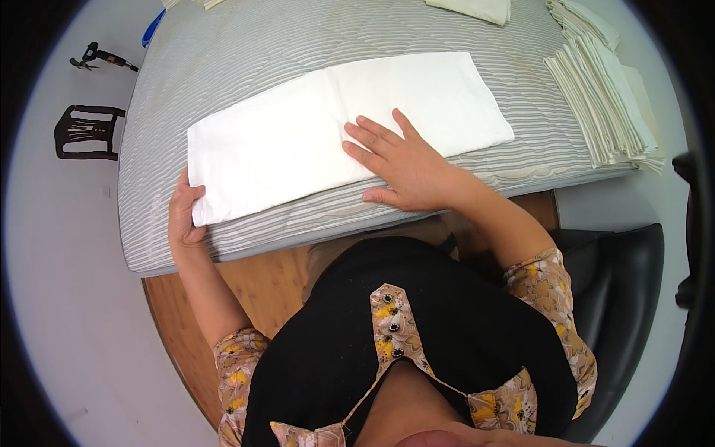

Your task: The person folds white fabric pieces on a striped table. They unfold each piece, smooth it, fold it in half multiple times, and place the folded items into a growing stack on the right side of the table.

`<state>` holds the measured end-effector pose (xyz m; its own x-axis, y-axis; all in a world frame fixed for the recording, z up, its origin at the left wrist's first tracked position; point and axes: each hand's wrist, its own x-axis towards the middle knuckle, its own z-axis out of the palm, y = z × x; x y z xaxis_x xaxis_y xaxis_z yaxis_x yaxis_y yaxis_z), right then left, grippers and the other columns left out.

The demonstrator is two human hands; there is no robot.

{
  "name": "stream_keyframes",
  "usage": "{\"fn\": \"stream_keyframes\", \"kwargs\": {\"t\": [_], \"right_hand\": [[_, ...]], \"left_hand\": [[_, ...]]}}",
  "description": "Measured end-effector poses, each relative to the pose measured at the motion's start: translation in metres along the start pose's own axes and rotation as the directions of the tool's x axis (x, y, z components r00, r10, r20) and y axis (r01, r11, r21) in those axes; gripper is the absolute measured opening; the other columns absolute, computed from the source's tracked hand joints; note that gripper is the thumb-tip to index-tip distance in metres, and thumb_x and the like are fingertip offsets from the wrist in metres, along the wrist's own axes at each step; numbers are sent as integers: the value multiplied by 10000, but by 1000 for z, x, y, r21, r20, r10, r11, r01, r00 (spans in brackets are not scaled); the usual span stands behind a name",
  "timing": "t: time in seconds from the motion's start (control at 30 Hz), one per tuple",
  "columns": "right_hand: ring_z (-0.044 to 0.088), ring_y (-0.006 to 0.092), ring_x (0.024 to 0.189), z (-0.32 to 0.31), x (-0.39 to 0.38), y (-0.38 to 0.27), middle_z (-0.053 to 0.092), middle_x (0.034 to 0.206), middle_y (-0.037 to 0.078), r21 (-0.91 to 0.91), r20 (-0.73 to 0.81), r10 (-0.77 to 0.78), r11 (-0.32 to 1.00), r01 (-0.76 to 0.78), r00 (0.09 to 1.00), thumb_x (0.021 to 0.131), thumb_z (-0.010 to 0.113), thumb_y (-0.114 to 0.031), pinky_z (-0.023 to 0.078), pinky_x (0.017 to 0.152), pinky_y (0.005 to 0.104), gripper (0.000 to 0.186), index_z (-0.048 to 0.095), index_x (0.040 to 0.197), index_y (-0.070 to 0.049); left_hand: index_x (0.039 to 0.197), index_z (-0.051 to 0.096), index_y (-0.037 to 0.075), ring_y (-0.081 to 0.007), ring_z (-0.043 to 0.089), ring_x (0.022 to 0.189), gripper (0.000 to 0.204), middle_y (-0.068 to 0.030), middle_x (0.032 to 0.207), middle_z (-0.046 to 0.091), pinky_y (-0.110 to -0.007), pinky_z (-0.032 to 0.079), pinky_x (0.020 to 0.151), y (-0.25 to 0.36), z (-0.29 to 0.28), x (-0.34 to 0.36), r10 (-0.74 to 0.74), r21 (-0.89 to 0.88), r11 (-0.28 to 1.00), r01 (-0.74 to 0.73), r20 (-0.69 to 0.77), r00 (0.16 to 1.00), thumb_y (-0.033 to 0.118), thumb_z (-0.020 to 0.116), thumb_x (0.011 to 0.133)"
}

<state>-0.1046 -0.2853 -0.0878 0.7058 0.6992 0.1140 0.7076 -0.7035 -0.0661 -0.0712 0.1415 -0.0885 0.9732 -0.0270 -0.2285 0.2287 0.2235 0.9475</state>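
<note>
A white rectangular folded cloth point(275, 149) lies lengthwise on a grey striped mattress point(223, 52). My left hand point(186, 208) is closed on the cloth's left end, with the thumb over its front corner and the fingers partly hidden behind it. My right hand point(395, 164) lies spread near the middle of the cloth, fingertips on its surface and thumb close to the front edge.
Stacked cream cloths point(596, 104) lie at the mattress's right; another point(469, 9) is at the back. A dark chair point(82, 132), a black tool point(100, 58) and a blue item point(153, 28) are at the left. A black padded seat point(618, 298) stands at the lower right.
</note>
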Motion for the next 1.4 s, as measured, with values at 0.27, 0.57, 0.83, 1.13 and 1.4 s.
{"fn": "stream_keyframes", "kwargs": {"t": [0.27, 0.57, 0.83, 1.13, 1.4], "right_hand": [[522, 299, 1328, 7, 10, -16, 594, 1359, 121, 100, -357, 38, 995, -2, 933, 836, 736, -157, 409, 1122, 497, 501, 601, 1310, -66], [582, 294, 1190, 5, -7, -21, 639, 1209, 111, 340, -467, 58, 933, 119, 882, 781, 797, -180, 446, 1045, 470, 429, 668, 1169, -50], [602, 296, 1139, -13, -54, 16, 667, 1166, 100, 306, -413, 201, 949, -73, 888, 799, 798, -222, 456, 1005, 434, 367, 691, 1104, -48], [650, 341, 1042, -34, -110, 74, 702, 1059, 204, 148, -505, 716, 623, -768, 482, 907, 726, -324, 505, 917, 448, 414, 704, 1133, 21], [711, 277, 818, -26, -105, 92, 734, 910, 155, 405, -115, 916, 397, -824, 385, 868, 729, -418, 540, 728, 390, 475, 701, 1072, 10]], "left_hand": [[1530, 444, 103, -307, 474, 1396, 541, -149, 1505, 515, -424, 456, 1089, 41, 53, 50, 553, 864, 410, -292, 19, 833, 195, 556, 1008], [1326, 646, 79, -332, 647, 1160, 449, -165, 1272, 678, -393, 504, 980, 13, 219, 145, 47, 842, 63, -536, 534, 844, 311, 671, 942], [1289, 648, 21, -349, 645, 1163, 617, -179, 1235, 692, -443, 490, 995, 25, 241, 148, -105, 930, -45, -365, 359, 928, 492, 710, 895], [1287, 641, 73, -318, 669, 1090, 583, -159, 1152, 709, -419, 496, 960, 26, 242, 154, -145, 909, 41, -415, 417, 897, 441, 756, 849], [1290, 646, 98, -340, 596, 1210, 529, -158, 1265, 650, -433, 491, 1015, 4, 314, 134, 198, 643, -166, -748, 765, 613, 381, 782, 863]]}}
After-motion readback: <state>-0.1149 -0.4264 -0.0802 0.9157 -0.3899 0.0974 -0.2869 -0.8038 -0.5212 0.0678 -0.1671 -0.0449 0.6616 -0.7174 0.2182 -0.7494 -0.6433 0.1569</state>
